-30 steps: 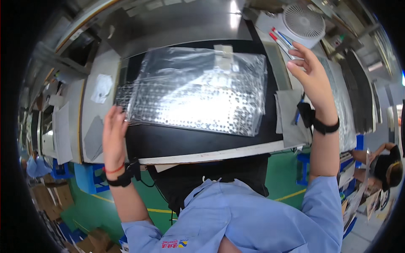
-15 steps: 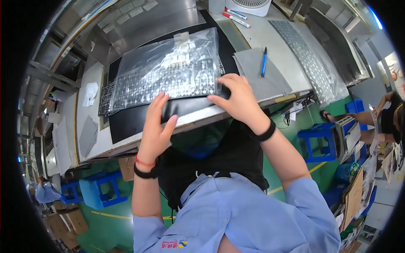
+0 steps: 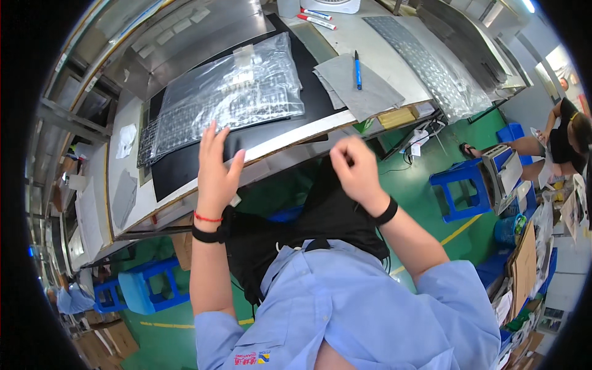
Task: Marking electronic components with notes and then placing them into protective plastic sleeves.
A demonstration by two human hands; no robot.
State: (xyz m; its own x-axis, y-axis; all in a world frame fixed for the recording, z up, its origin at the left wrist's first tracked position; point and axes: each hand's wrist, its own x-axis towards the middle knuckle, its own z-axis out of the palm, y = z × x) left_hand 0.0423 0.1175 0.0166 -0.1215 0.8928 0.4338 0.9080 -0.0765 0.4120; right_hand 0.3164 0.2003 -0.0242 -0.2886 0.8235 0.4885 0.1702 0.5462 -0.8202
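Observation:
A clear plastic bag (image 3: 246,86) holding a flat panel with a fine black-and-white grid pattern lies on a black mat (image 3: 311,86) on the bench. My left hand (image 3: 216,169) is open at the near edge of the bag, fingers and thumb apart. Its fingertips reach over the mat just beside the bag; whether they touch it I cannot tell. Away from the bag, my right hand (image 3: 357,169) hovers in front of the bench edge. Its fingers are loosely curled in, and nothing shows in them.
Grey cloth-like sheets (image 3: 364,92) with a blue pen (image 3: 357,71) lie right of the mat. Behind are markers (image 3: 317,21). A dotted panel in plastic (image 3: 425,68) is at far right. Blue stools (image 3: 459,191) stand on the green floor; a person (image 3: 564,123) sits at right.
My right hand has drawn back from the bag's near right corner to in front of the bench, its fingers curling in. My left hand stays open by the bag. The view has shifted slightly.

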